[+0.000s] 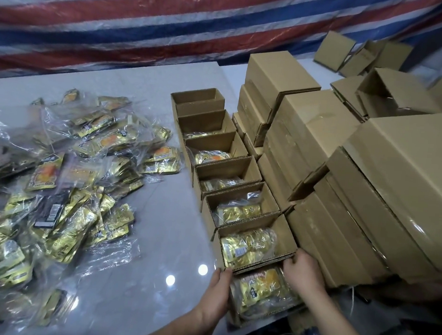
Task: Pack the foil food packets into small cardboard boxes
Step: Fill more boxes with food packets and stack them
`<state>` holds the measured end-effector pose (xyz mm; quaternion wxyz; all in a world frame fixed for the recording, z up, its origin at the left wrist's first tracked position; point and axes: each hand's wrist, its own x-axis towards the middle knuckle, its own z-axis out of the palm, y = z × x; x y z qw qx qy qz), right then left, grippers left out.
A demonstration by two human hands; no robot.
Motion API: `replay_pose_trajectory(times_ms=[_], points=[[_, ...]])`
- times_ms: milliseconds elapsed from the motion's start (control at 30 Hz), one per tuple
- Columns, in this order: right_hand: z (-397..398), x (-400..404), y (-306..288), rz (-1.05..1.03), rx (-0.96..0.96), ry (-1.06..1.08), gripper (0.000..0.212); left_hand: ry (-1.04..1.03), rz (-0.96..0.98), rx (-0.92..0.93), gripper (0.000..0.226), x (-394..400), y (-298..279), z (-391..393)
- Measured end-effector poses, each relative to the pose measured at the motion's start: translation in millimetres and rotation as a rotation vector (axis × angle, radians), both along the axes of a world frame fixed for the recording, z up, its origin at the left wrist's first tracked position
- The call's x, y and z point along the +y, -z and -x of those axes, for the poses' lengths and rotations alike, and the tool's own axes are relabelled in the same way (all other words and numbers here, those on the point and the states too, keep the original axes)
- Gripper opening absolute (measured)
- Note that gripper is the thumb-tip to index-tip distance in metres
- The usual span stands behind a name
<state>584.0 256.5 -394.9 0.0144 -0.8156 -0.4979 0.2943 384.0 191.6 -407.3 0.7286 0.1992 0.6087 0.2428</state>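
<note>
Head view: the left hand (218,295) and the right hand (303,271) grip the sides of the nearest box (260,298) at 6 o'clock, already filled. In the row of boxes (225,167) most hold packets; the farthest looks empty. A big pile of foil packets (64,182) lies at 9 o'clock, so much remains.

A single wide-angle camera worn on the person's head looked forward and steeply down over a white table (159,215), close enough that both forearms entered from the bottom edge. The left hand (217,295) and right hand (303,271) sat nearest the lens, while a row of open boxes (230,168) ran away toward a striped tarpaulin (146,18) filling the top of the frame, its lines bowed by the lens.
</note>
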Motion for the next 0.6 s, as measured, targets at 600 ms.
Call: replay_pose_trajectory(times_ms=[600], points=[[96.5,6.2,-55.8,-0.246,0.019,-0.116,0.046,-0.103,-0.199,0.201,0.063,13.9,-40.6,112.6]])
